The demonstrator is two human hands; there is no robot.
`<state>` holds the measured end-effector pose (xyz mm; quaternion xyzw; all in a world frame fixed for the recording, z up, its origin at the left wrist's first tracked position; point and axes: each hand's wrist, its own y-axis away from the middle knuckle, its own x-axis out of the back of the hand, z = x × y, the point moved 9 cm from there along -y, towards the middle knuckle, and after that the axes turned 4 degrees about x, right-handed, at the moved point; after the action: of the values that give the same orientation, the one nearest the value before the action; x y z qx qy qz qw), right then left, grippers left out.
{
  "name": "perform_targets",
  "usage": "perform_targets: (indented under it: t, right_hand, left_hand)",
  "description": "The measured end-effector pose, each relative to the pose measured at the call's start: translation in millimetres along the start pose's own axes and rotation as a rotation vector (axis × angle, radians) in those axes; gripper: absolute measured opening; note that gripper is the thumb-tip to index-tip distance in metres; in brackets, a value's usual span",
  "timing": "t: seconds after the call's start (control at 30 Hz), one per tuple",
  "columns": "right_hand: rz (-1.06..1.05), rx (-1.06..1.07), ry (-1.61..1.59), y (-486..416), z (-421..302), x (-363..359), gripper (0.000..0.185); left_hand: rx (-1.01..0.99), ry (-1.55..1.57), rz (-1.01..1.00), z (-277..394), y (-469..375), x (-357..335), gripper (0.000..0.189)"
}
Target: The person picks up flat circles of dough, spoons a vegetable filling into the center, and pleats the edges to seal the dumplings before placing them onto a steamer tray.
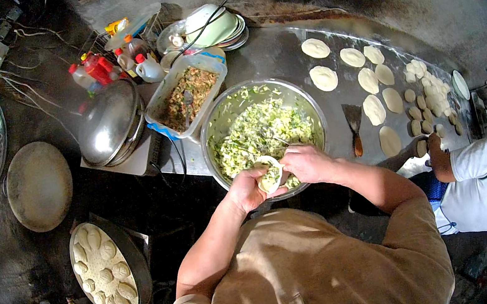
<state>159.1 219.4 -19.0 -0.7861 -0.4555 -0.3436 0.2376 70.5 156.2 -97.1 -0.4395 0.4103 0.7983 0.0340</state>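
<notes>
My left hand (245,190) cups a round dough wrapper (281,175) with chopped green filling in it. The fingers of my right hand (309,162) pinch the wrapper's right edge. A thin metal utensil handle (280,140) shows just above my right hand; whether that hand also grips it, I cannot tell. Both hands are over the near rim of a large steel bowl (323,126). Chopped pale-green vegetable filling (263,123) covers much of the bowl's inside.
Left of the bowl stands a plastic tub (154,114) of brown filling, beside a lidded pan (109,125). Dough rounds (369,80) and a scraper (354,128) lie on the metal table (267,61). Pleated buns fill a steamer (139,262) lower left. Another person (480,187) handles dough at right.
</notes>
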Motion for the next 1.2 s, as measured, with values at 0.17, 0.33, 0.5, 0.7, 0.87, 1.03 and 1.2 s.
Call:
perform_targets:
  t: [0.17,0.33,0.5,0.7,0.87,1.03,1.2]
  right_hand:
    - [0.113,0.011,-0.051,2,-5,8,0.010]
    - [0.133,0.001,-0.067,-7,2,7,0.010]
    - [0.149,0.086,-0.004,-5,-15,16,0.008]
    - [-0.028,0.075,0.059,-1,-1,-4,0.009]
    - [0.137,-0.049,-0.169,-9,-4,18,0.014]
    - [0.108,0.031,-0.050,-13,-4,8,0.013]
    - [0.055,0.029,0.029,-8,-12,6,0.007]
  left_hand:
    - [-0.053,-0.431,0.261,10,23,-17,0.036]
    - [-0.238,-0.280,0.200,15,-5,5,0.046]
    - [-0.053,0.117,0.086,11,-8,6,0.041]
    - [-0.054,-0.334,0.150,3,7,-2,0.046]
    - [-0.162,-0.472,0.179,13,5,-3,0.044]
    - [-0.196,-0.205,0.282,22,-2,5,0.044]
    - [0.017,0.157,-0.068,9,1,-10,0.045]
